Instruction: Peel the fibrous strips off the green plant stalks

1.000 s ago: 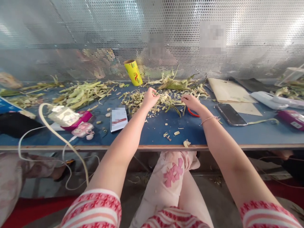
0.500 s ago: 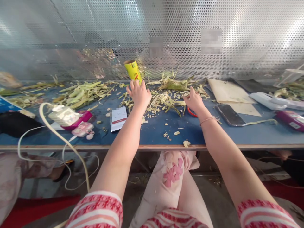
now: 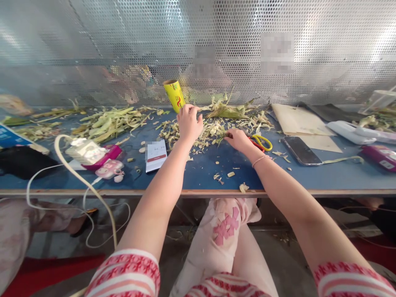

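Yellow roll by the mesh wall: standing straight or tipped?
Tipped: the yellow roll leans left, open end up, just behind the left hand.

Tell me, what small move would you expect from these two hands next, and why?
Probably the right hand draws its pinched green strip out of the husk scraps. Its fingertips already close on that strip at the pile's near edge, while the left hand rests curled on the pile beside the yellow roll, as if steadying it.
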`<state>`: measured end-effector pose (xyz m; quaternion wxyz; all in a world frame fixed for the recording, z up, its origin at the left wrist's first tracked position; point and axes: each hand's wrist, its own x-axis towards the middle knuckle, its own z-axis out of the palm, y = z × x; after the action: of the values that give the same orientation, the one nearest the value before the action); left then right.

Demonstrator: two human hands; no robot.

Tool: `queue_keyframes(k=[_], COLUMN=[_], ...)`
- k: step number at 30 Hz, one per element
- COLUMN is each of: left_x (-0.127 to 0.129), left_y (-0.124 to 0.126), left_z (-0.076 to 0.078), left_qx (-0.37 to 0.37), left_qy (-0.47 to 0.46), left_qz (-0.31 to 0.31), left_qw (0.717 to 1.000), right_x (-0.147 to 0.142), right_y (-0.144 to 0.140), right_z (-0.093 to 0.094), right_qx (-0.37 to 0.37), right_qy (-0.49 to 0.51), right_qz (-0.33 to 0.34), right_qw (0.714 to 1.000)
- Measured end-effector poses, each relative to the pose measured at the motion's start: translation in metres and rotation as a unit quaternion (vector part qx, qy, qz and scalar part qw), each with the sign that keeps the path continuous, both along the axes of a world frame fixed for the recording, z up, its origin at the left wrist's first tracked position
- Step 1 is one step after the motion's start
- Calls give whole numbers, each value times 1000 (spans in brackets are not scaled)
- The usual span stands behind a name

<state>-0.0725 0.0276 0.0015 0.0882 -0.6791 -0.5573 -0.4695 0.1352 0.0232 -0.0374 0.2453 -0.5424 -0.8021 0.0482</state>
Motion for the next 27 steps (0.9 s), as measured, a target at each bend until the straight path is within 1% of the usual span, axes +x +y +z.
queue_keyframes(k=[2,4,5,6,7,8,9,11,13,14,16,22,25,27], left_x=[3,6,8,10,12,14,17,22,27,29,33,38,41,41], left_y=[6,12,13,15,15,15,14,12,10,9,8,8,7,6], left_z=[-5,-10,-13,-14,-16,-17,-17,-18,-19,-20,-23,-29,-28,-27], left_qx=[35,51,44,22,-15,-64,-122,-228,-284,-293,-293,-278,-265,-252], left_qy=[-29,-66,-85,-101,-115,-125,-131,-146,-177,-197,-234,-284,-323,-359], left_qz=[-51,-88,-105,-126,-151,-182,-221,-306,-372,-392,-409,-419,-422,-410], left_qw=[998,993,990,987,982,973,959,913,866,849,832,816,804,800], right_x=[4,6,7,7,7,7,6,5,4,3,3,4,6,9], right_y=[5,9,10,12,12,12,12,10,7,6,5,5,3,3], right_z=[-1,-2,-2,-3,-3,-3,-3,-1,0,1,2,3,6,9], right_qx=[-7,-22,-29,-37,-46,-55,-65,-84,-106,-116,-129,-119,-102,-92], right_qy=[100,211,262,307,345,377,403,441,454,453,437,400,361,324], right_qz=[13,39,52,64,77,92,107,131,148,154,162,167,158,140], right_qw=[995,976,963,949,934,920,907,884,872,870,875,893,913,931])
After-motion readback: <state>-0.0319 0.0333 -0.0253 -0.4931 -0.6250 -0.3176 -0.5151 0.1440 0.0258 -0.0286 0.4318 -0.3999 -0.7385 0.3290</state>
